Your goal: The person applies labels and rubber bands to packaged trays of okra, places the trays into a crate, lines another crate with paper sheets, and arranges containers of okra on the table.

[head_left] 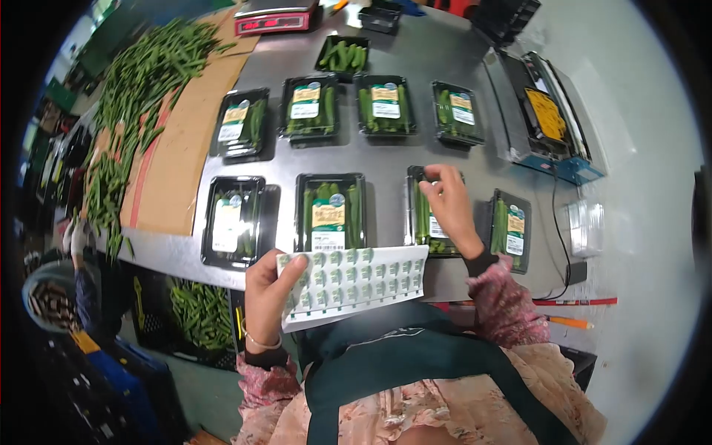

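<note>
- The left hand (276, 285) grips the left end of a sticker sheet (352, 282), thumb on top.
- The sheet lies at the near edge of the table (285, 159), its long axis running left to right, the right end angled slightly away from the person. It is thin, white, flat and rectangular, with rows of small green stickers.
- The right hand (445, 196) is over the third pack from the left in the near row (420, 215), fingers curled, thumb near the forefinger; whether they pinch anything, I cannot tell.
- That pack's long axis points near to far, and the hand partly hides its top.
- The other three near packs (330, 215) and four far packs (386, 107) also point roughly near to far, the outer ones slightly angled. They are black plastic trays with clear, shiny lids, labels and long green pods.
- A tray of pods (343, 58) sits beyond the far row.
- The table is smooth, grey metal; at left, loose slender pods (152, 70) lie on brown cardboard (174, 152).
- A red scale (272, 22) stands at the far side, and a boxy machine (545, 119) at far right.
</note>
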Demonstrator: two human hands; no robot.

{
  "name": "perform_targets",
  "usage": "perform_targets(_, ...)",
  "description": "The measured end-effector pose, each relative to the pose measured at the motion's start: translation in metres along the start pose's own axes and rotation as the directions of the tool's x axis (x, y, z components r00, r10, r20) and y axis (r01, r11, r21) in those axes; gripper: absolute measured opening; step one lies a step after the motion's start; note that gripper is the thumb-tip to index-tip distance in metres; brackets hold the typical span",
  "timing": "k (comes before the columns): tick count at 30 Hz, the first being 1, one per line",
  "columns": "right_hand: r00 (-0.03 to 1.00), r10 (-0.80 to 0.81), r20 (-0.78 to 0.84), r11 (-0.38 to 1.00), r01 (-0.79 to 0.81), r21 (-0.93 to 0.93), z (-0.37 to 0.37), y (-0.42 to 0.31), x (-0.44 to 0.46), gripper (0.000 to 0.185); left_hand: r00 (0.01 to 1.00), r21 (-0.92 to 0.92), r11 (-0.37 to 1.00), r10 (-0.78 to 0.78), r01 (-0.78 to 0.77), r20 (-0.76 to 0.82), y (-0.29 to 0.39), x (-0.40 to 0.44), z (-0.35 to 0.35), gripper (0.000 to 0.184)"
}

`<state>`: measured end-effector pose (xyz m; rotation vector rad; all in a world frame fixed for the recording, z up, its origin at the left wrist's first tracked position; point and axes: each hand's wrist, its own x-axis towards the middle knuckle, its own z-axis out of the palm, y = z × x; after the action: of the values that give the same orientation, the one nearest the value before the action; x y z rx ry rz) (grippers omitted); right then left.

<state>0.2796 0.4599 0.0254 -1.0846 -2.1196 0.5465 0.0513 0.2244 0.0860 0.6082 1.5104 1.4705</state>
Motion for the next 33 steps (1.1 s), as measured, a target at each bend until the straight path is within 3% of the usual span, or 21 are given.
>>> perform_targets(2, 0.946, -0.163, 0.280, 0.965, 0.094, 0.246, -0.018, -0.065, -0.002, 0.019, 1.000, 0.008, 1.000, 0.003, -0.004, 0.031, -0.002, 0.001, -0.006, 0.023)
perform_targets(5, 0.786, -0.547, 0.287, 0.836, 0.501, 0.224, -0.019, -0.117, -0.010, 0.015, 0.999, -0.006, 1.000, 0.012, -0.012, 0.044, 0.003, -0.003, -0.006, 0.023)
perform_targets(11, 0.645, -0.696, 0.317, 0.710, 0.685, 0.163, 0.010, -0.127, -0.023, 0.010, 0.999, -0.007, 1.000, 0.008, -0.008, 0.034, 0.000, -0.008, -0.023, 0.022)
perform_targets(15, 0.580, -0.693, 0.428, 0.681, 0.721, 0.127, 0.020, -0.138, -0.035, 0.011, 0.992, -0.105, 0.986, -0.124, 0.126, 0.029, -0.012, -0.006, -0.042, 0.018)
perform_targets(18, 0.618, -0.748, 0.243, 0.662, 0.665, 0.346, 0.038, -0.139, -0.036, 0.007, 0.972, -0.167, 0.958, -0.233, 0.233, 0.019, -0.023, -0.001, -0.068, 0.017)
perform_targets(19, 0.701, -0.694, 0.163, 0.712, 0.636, 0.298, 0.047, -0.129, -0.034, 0.004, 0.970, -0.157, 0.958, -0.243, 0.239, -0.011, -0.026, -0.002, -0.078, 0.017)
perform_targets(20, 0.885, -0.432, 0.174, 0.858, 0.344, 0.381, 0.058, -0.117, -0.028, 0.006, 0.966, -0.145, 0.958, -0.255, 0.247, -0.039, -0.029, -0.004, -0.088, 0.017)
perform_targets(21, 0.970, -0.122, 0.211, 0.893, 0.015, 0.450, 0.070, -0.105, -0.019, 0.009, 0.971, -0.123, 0.969, -0.225, 0.214, -0.084, -0.027, -0.007, -0.098, 0.017)
perform_targets(22, 0.944, 0.196, 0.266, 0.811, -0.309, 0.497, 0.081, -0.094, -0.012, 0.011, 0.973, -0.136, 0.973, -0.203, 0.188, -0.107, -0.018, -0.011, -0.105, 0.016)
perform_targets(28, 0.913, 0.308, 0.267, 0.881, -0.380, 0.283, 0.131, -0.080, -0.001, 0.028, 0.983, -0.213, 0.975, -0.093, 0.058, -0.155, -0.009, -0.014, -0.146, 0.016)
perform_targets(33, 0.923, 0.320, 0.214, 0.944, -0.329, 0.011, 0.144, -0.092, -0.001, 0.022, 0.980, -0.217, 0.975, -0.092, 0.052, -0.178, -0.011, -0.008, -0.163, 0.018)
